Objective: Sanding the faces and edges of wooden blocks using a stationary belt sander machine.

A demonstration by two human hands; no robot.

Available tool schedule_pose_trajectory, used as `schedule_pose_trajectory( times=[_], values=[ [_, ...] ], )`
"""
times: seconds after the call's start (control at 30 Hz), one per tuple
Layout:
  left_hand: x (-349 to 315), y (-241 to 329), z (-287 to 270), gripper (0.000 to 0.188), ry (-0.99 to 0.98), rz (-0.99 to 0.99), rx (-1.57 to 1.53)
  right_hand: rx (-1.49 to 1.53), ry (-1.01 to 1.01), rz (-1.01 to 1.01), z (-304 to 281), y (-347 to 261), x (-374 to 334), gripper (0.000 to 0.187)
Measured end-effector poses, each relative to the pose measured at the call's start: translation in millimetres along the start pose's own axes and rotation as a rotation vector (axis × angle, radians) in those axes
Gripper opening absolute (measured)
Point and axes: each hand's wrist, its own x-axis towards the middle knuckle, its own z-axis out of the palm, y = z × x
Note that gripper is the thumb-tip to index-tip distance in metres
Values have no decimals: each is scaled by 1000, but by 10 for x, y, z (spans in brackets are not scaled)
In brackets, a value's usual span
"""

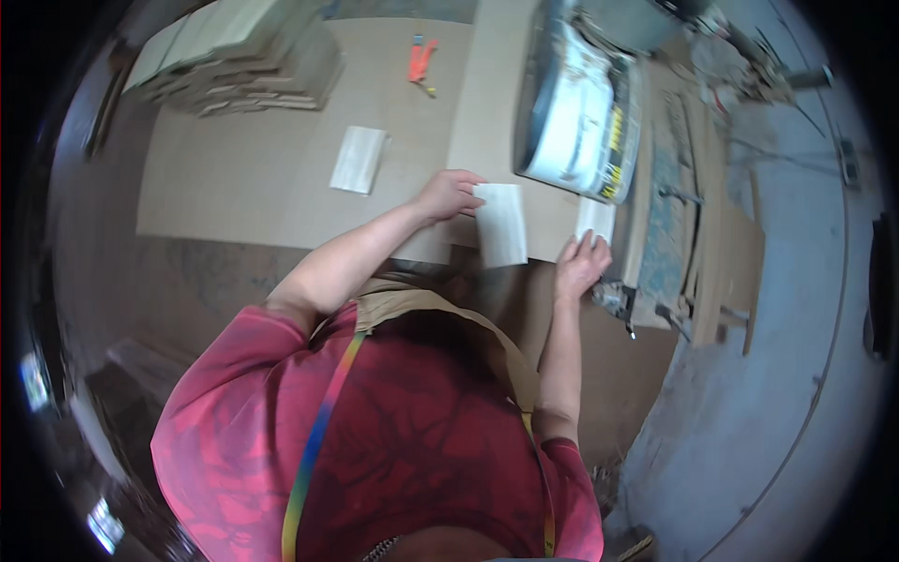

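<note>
My left hand (pixel 451 197) pinches the upper left corner of a small pale wooden board (pixel 502 225), which hangs past the near edge of the table. To the right, my right hand (pixel 582 265) has its fingers on the near end of a second pale wooden piece (pixel 595 217). The far end of that piece is hidden by a white, curved machine housing (pixel 573 117). Farther left, another small pale board (pixel 359 160) lies flat on the brown tabletop (pixel 243 201), apart from both hands.
A stack of pale boards (pixel 253 61) stands at the far left of the table. An orange-red tool or clip (pixel 421 61) lies at the back. Beside the machine on the right are a worn blue-grey bench part (pixel 660 215) and a metal clamp handle (pixel 681 195).
</note>
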Motion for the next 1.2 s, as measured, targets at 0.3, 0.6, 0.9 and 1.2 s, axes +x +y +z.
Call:
schedule_pose_trajectory(
  times=[0.3,0.6,0.9,1.2],
  values=[
    [105,-56,212,10,140,37,207,401,-241,-41,-281,-1115,15,56],
    [97,-48,277,15,53,134,182,307,-129,24,-633,-922,-485,57],
    [40,-43,204,19,70,64,189,38,59,-140,-31,-18,133,39],
    [222,-456,221,18,-13,107,-58,419,-273,-182,-658,-1028,-25,49]
  ],
)
